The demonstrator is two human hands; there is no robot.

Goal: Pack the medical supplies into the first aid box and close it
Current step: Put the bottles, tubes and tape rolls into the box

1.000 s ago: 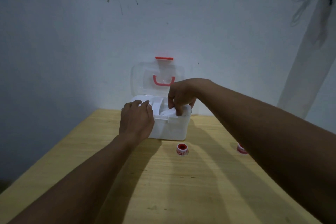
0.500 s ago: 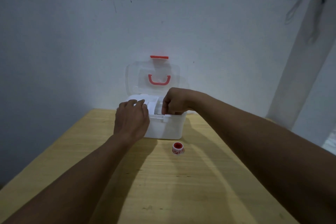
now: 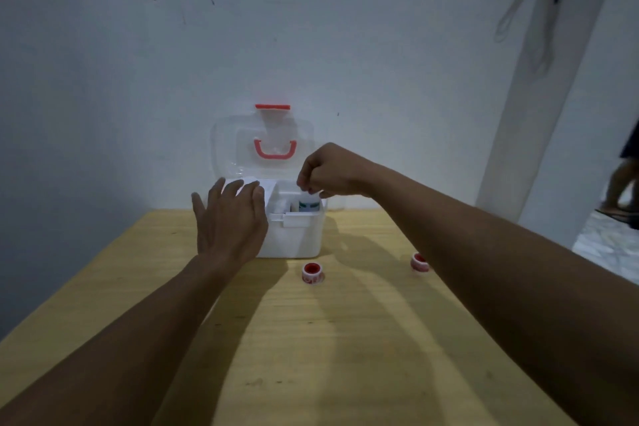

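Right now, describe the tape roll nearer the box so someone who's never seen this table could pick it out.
On the wooden table, find the white first aid box with its lid up. Just in front of its right corner sits a small red-and-white tape roll. The other roll lies farther right, partly hidden by the forearm.

Your first aid box (image 3: 294, 235) sits at the table's (image 3: 311, 356) far edge, lid (image 3: 228, 145) raised behind it. One tape roll (image 3: 313, 274) lies just near of it, another (image 3: 419, 261) farther right.
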